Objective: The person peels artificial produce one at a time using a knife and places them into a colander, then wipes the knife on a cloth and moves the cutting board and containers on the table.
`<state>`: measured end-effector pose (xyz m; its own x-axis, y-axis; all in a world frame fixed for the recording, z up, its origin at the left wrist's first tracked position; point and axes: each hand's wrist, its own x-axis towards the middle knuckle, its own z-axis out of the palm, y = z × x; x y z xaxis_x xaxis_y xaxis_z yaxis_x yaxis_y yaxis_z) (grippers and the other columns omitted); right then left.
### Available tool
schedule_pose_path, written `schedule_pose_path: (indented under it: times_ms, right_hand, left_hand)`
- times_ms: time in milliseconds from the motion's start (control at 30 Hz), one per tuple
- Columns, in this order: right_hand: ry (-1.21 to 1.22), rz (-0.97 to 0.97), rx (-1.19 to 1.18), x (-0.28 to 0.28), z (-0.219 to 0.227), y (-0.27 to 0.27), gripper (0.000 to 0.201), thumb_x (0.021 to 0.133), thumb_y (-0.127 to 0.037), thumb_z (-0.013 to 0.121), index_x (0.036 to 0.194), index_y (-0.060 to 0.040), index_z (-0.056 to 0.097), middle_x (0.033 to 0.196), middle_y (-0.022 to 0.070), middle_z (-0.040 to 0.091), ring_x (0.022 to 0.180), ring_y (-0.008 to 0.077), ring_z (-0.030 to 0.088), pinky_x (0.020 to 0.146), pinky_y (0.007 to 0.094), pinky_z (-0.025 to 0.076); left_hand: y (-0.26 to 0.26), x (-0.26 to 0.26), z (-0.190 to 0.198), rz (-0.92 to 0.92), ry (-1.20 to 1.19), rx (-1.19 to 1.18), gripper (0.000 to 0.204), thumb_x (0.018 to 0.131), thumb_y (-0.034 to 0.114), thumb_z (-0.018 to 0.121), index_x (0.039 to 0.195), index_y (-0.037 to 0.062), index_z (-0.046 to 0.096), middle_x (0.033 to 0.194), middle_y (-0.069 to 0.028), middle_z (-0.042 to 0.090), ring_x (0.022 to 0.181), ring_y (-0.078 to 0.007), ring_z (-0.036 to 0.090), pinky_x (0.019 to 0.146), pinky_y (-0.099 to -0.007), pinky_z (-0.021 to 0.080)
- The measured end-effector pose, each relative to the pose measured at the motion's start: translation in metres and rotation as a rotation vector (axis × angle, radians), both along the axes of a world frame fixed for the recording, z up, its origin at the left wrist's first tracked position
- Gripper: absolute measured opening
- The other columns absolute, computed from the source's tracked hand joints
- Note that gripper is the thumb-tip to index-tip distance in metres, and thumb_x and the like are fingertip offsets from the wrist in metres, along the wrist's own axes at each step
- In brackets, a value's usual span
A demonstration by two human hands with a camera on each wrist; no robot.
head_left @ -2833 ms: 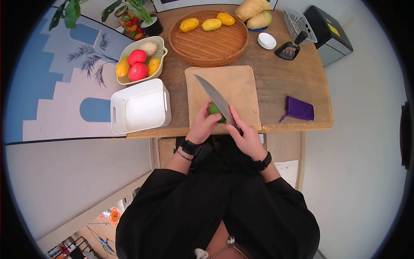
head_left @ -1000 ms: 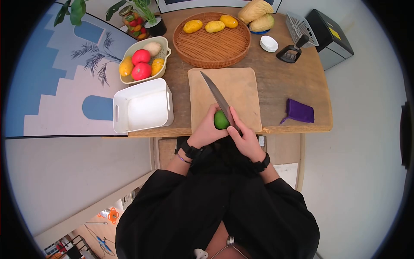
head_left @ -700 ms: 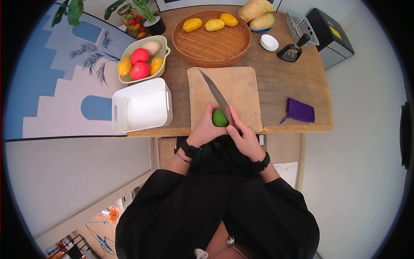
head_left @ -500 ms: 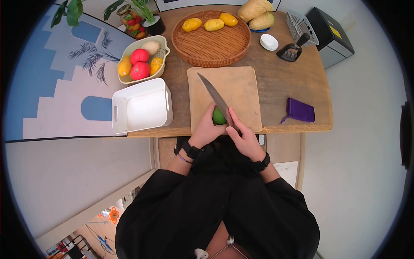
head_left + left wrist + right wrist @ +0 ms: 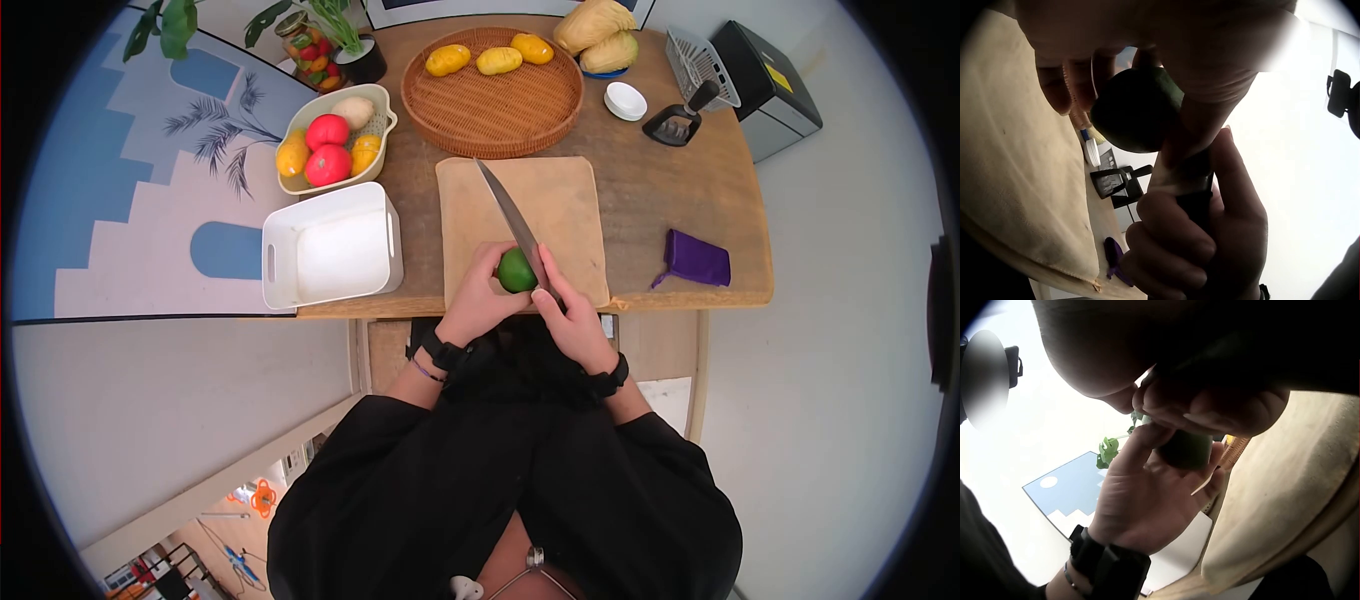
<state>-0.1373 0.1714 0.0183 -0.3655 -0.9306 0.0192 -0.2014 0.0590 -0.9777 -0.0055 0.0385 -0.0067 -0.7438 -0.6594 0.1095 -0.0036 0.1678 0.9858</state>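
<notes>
Over the near edge of the tan cutting board, my left hand holds a smooth, round green fruit between fingers and thumb. My right hand grips the handle of a large kitchen knife. Its long blade slants up and left over the board and overlaps the fruit's right side in the head view. Seen from the left wrist, the fruit is dark and whole-looking, with the thumb in front of its lower right part. The right wrist view has the fruit partly hidden behind right-hand fingers.
Left of the board stand a white bin and a colander with red and yellow produce. Behind it is a wicker tray holding yellow items. A purple pouch, white dish and black-handled tool lie to the right.
The fruit has turned in my left hand and shows more of itself than at first. The knife has swung slightly back and forth, its tip now farther up and right.
</notes>
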Motion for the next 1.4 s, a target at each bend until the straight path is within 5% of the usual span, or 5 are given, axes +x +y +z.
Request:
schedule_pose_path:
  times_ms: [233, 433, 600, 833, 1400]
  right_hand:
    - [0.034, -0.005, 0.020, -0.001, -0.003, 0.001, 0.063, 0.104, -0.022, 0.062, 0.161, -0.0179, 0.037, 0.142, 0.0157, 0.064, 0.120, 0.0196, 0.065, 0.104, 0.0306, 0.047]
    - [0.081, 0.004, -0.037, 0.003, -0.011, 0.002, 0.064, 0.103, -0.024, 0.063, 0.161, -0.0203, 0.037, 0.125, 0.0172, 0.071, 0.104, 0.0206, 0.071, 0.093, 0.0312, 0.051]
    - [0.121, 0.005, 0.087, 0.005, -0.006, 0.006, 0.066, 0.101, -0.025, 0.066, 0.161, -0.0219, 0.038, 0.108, 0.0199, 0.073, 0.087, 0.0267, 0.073, 0.082, 0.0333, 0.054]
    - [0.286, 0.021, 0.024, 0.008, 0.001, 0.007, 0.068, 0.098, -0.029, 0.069, 0.159, -0.0236, 0.040, 0.094, 0.0216, 0.073, 0.079, 0.0395, 0.071, 0.071, 0.0397, 0.056]
    - [0.600, 0.079, 0.135, 0.012, 0.006, 0.013, 0.070, 0.098, -0.042, 0.067, 0.160, -0.0323, 0.037, 0.067, 0.0164, 0.065, 0.059, 0.0390, 0.066, 0.055, 0.0461, 0.052]
  left_hand:
    - [-0.002, 0.004, 0.013, -0.001, -0.182, -0.131, 0.068, 0.079, 0.009, 0.081, 0.141, 0.0023, 0.055, 0.126, -0.0095, 0.061, 0.112, -0.0223, 0.060, 0.092, -0.0320, 0.051]
    - [0.002, 0.005, 0.001, -0.084, 0.032, 0.398, 0.074, 0.089, -0.004, 0.068, 0.155, 0.0058, 0.037, 0.128, -0.0070, 0.060, 0.119, -0.0203, 0.063, 0.085, -0.0315, 0.057]
    - [-0.001, 0.009, 0.008, -0.225, 0.469, 1.091, 0.055, 0.109, 0.027, 0.044, 0.160, 0.0103, 0.032, 0.151, -0.0104, 0.048, 0.128, -0.0251, 0.059, 0.102, -0.0410, 0.052]
    - [-0.003, 0.003, -0.025, -0.068, 0.312, 1.024, 0.054, 0.112, 0.046, 0.032, 0.146, 0.0075, 0.048, 0.143, -0.0119, 0.057, 0.123, -0.0274, 0.060, 0.102, -0.0469, 0.051]
    - [0.000, 0.000, -0.034, -0.035, 0.412, 1.205, 0.050, 0.109, 0.050, 0.043, 0.128, 0.0066, 0.058, 0.122, -0.0139, 0.066, 0.113, -0.0269, 0.064, 0.100, -0.0453, 0.051]
